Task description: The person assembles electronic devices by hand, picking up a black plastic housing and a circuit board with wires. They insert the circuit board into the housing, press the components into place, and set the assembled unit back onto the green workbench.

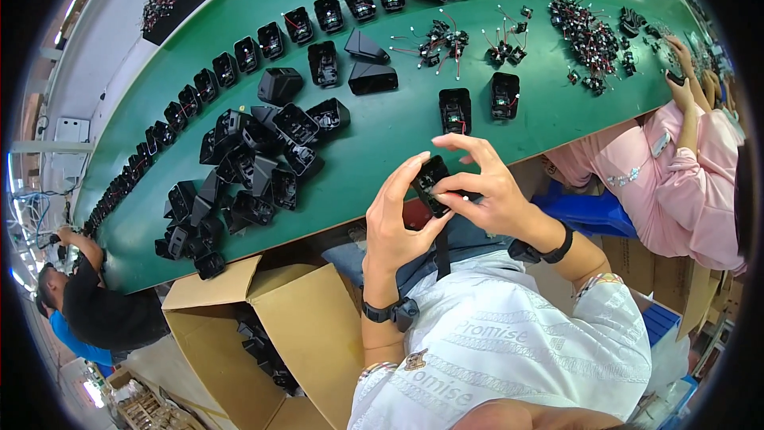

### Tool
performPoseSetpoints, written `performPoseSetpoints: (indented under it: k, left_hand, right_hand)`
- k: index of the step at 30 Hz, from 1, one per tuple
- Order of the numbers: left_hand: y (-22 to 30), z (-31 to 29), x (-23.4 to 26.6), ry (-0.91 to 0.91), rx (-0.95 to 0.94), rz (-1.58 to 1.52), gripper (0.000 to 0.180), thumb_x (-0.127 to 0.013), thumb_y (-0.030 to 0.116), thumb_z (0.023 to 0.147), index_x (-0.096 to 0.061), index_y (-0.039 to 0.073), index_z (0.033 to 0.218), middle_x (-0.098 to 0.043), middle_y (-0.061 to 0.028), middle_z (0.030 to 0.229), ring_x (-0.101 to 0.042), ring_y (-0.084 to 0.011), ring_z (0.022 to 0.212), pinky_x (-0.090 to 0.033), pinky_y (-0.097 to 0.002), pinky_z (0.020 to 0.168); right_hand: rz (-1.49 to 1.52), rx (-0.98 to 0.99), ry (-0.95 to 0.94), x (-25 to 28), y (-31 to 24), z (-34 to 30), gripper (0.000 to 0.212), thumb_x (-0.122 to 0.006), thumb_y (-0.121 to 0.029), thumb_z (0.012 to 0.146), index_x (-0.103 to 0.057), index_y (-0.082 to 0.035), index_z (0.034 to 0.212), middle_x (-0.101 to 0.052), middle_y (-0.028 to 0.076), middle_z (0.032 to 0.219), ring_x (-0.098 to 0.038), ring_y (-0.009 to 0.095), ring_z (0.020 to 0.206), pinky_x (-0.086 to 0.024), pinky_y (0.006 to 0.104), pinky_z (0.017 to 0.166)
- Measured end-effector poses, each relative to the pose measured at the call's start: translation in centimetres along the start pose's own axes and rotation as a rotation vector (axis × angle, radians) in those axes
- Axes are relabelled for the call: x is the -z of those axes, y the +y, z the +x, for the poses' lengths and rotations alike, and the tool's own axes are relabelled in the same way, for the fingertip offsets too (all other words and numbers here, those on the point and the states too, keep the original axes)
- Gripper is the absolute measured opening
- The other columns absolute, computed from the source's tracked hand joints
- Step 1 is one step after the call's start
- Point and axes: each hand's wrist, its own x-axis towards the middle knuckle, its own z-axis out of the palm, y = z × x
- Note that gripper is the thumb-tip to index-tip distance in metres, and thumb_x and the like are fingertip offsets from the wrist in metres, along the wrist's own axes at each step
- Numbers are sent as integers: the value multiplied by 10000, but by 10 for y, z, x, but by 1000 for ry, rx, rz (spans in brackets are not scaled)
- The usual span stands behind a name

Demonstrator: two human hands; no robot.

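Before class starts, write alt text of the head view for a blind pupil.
A person's left hand holds a black housing, the right hand touching it, at a green table with heaped housings, a long row of more, and wired parts.

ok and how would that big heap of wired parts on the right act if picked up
The heap of wired parts would probably lift in tangled clumps, since its thin leads crisscross. Those leads look floppy, bending in loose curves. Each part is likely light, being smaller than the black housings.
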Motion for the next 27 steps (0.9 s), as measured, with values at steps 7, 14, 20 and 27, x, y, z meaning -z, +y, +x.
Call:
performPoseSetpoints:
  k: [7, 14, 20, 27]
  left_hand:
    - [-15, 6, 8, 31, 164, 148, 817, -886, 74, 703, -520, 7, 1430, -652, -153, 1368, -664, -296, 1198, -510, -368, 1010]
    - [-24, 23, 6, -10, 268, 295, 773, -847, 81, 742, -509, 29, 1435, -615, -196, 1362, -603, -385, 1263, -481, -439, 1072]
    - [-32, 40, 2, -88, 243, 410, 790, -865, 122, 739, -515, 35, 1443, -598, -191, 1396, -522, -393, 1371, -405, -475, 1136]
    - [-34, 41, -2, -61, 145, 414, 950, -909, 123, 678, -462, 51, 1513, -545, -190, 1478, -507, -391, 1379, -386, -455, 1167]
  right_hand:
    - [-218, 26, 168, 69, -4, 3, 240, -731, -34, 831, -758, -43, 1069, -675, 156, 1236, -672, 295, 1089, -530, 372, 930]
    - [-435, -172, 229, 143, 83, 15, 190, -697, -68, 895, -734, -53, 1081, -715, 82, 1116, -678, 213, 1003, -524, 316, 817]
    - [-476, -174, 308, 134, 98, 39, 199, -705, -52, 881, -722, -53, 1079, -703, 70, 1055, -675, 188, 902, -518, 304, 721]
    - [-371, -117, 280, 104, 54, 17, 163, -699, 31, 854, -715, -32, 1004, -706, 72, 954, -681, 191, 813, -517, 290, 646]
